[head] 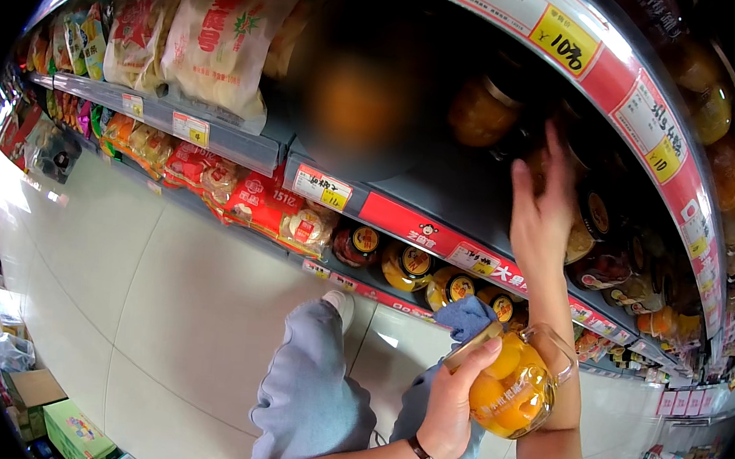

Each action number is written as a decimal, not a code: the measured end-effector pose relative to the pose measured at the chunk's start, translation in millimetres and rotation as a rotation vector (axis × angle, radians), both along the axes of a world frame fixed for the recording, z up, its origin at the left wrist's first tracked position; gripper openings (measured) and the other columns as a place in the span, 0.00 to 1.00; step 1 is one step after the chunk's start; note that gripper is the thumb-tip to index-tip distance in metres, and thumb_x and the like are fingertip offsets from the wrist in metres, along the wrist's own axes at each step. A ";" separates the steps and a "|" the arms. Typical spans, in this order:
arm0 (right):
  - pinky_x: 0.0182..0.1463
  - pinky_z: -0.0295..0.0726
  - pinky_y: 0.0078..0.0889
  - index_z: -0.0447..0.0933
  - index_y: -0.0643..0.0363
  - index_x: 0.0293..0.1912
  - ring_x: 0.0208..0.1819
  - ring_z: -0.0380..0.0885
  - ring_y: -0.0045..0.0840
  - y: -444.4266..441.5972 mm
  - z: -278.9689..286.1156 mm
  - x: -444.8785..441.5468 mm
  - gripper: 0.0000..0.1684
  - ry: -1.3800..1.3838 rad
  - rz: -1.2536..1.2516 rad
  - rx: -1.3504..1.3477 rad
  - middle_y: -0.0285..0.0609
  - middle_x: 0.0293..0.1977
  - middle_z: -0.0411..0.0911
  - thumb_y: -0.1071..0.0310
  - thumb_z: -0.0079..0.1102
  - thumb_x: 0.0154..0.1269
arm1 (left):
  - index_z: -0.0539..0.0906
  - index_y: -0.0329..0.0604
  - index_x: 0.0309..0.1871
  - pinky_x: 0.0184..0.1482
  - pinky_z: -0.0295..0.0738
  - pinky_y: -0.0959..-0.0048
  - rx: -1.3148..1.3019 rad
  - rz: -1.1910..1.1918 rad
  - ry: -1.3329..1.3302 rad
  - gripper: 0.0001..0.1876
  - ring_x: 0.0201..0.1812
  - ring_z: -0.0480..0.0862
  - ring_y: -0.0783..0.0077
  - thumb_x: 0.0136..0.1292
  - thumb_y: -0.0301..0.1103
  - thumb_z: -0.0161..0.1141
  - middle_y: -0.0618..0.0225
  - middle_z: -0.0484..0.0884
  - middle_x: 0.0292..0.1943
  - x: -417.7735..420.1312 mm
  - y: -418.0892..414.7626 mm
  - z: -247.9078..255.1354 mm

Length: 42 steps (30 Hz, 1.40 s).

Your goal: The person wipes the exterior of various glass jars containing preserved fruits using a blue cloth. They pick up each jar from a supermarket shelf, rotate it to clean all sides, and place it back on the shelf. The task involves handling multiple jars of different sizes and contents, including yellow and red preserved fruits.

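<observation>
A glass jar of orange fruit with a gold lid and a glass handle is gripped in my left hand, tilted over my legs. A blue cloth is bunched beside its lid; what holds the cloth is hidden. My right hand reaches into the dark shelf, its fingers spread and blurred, close to jars at the back. A jar of amber fruit stands to the left of its fingers. Right of the hand, a jar with a black lid leans on the same shelf.
Price labels line the shelf edge. Jars with black lids and red snack bags fill the lower shelf. Large white bags stand at the upper left. Overhead curves another shelf edge. Boxes sit at the lower left.
</observation>
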State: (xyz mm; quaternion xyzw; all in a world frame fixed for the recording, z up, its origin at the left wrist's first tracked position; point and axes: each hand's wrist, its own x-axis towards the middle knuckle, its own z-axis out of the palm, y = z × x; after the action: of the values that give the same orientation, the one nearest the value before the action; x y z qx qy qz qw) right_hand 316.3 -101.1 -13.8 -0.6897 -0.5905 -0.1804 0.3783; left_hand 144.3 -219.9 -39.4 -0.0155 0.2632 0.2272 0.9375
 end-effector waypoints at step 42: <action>0.23 0.56 0.15 0.64 0.51 0.33 0.17 0.49 0.08 -137.1 36.2 -20.5 0.11 1.786 0.251 0.024 0.22 0.17 0.52 0.64 0.51 0.75 | 0.76 0.34 0.59 0.56 0.77 0.73 0.156 -0.335 -0.137 0.22 0.51 0.82 0.76 0.66 0.36 0.64 0.67 0.83 0.50 3.2 -25.7 -4.9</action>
State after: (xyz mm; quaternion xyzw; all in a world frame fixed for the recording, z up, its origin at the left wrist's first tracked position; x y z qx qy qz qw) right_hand 295.8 -238.2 22.4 -0.4993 -0.1459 0.4589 0.7203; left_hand 147.6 -245.6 -44.2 0.0857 0.1794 0.0863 0.9762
